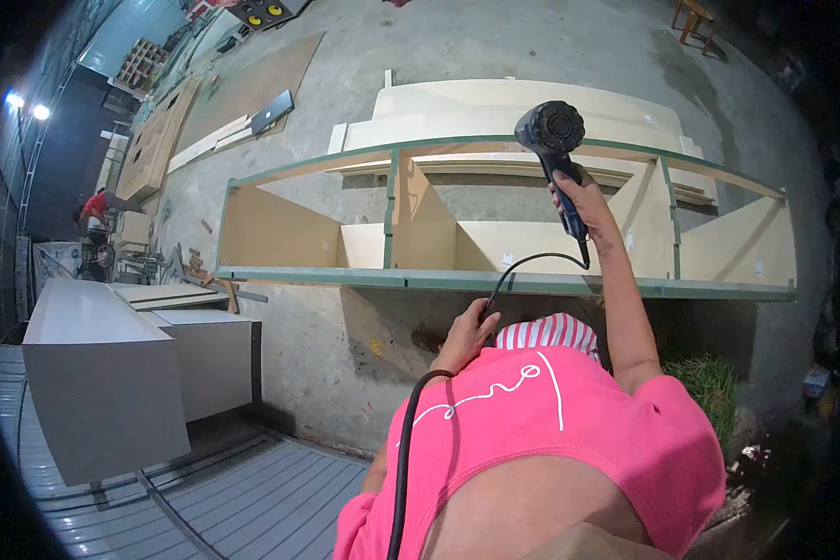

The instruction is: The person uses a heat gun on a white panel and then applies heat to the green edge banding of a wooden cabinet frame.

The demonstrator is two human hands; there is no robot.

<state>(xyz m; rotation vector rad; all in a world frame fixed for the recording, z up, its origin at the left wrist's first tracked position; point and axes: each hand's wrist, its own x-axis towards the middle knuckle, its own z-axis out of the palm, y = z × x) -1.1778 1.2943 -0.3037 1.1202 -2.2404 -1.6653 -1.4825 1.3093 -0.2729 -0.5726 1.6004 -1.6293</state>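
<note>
My right hand [590, 203] is wrapped round the handle of a dark heat gun [553, 131], held up over the cabinet frame [308, 275]. The tool's round vented end points up toward me, and its nozzle is hidden. From the handle's base a black cord [538, 257] loops down to my left hand [465, 340], whose fingers are closed round it in front of my body. The frame is a long pale wooden carcass with green edges and upright dividers; its near edge lies just beyond my left hand.
Pale boards [523, 98] lie behind the frame. White-topped grey panels [107, 392] stand at lower left by ridged metal sheeting [252, 495]. A person in red [94, 210] is far left. A wooden stool [695, 21] stands at upper right, and grass [705, 397] at right.
</note>
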